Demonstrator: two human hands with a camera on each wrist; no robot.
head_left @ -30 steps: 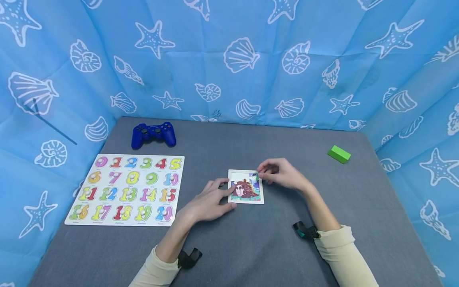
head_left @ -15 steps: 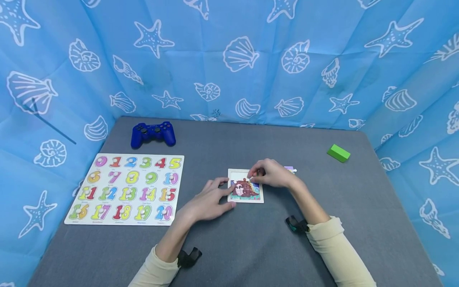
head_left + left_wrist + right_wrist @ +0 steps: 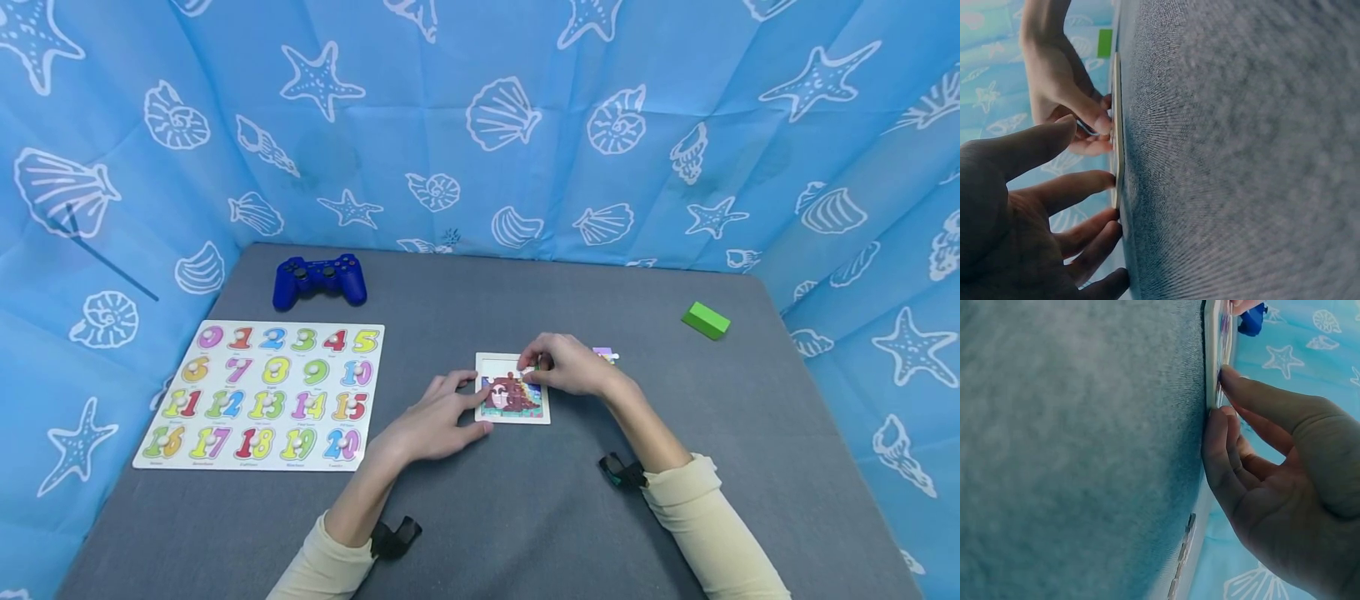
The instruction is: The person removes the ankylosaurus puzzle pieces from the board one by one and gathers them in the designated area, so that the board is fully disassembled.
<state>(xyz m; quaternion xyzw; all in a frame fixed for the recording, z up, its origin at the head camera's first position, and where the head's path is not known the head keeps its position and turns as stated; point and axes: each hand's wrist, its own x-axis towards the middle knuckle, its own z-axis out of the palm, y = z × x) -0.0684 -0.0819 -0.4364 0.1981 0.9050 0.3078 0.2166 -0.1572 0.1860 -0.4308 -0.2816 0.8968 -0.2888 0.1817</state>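
A small jigsaw puzzle in a white frame (image 3: 512,420) lies at the middle of the table, partly filled with a picture of a reddish-brown figure. Along its upper part the bare white base shows. My left hand (image 3: 438,421) steadies it from the left, with straight fingers touching the frame and the picture. Over the upper right of the puzzle, my right hand (image 3: 567,364) pinches a puzzle piece between thumb and fingers, mostly hidden by them. In the right wrist view the thumb (image 3: 1260,394) reaches down to the picture, and other fingertips meet the frame's edge.
Loose puzzle pieces (image 3: 605,353) lie just behind the right hand. At left is a number board (image 3: 258,396) with pegged numerals, with a blue game controller (image 3: 319,281) beyond it. A green block (image 3: 706,321) sits at the back right, before a blue curtain (image 3: 420,108).
My right hand has moved left, from the puzzle's right edge to over its upper part, uncovering loose pieces behind it. In the last half second it has barely moved. The left hand stays put.
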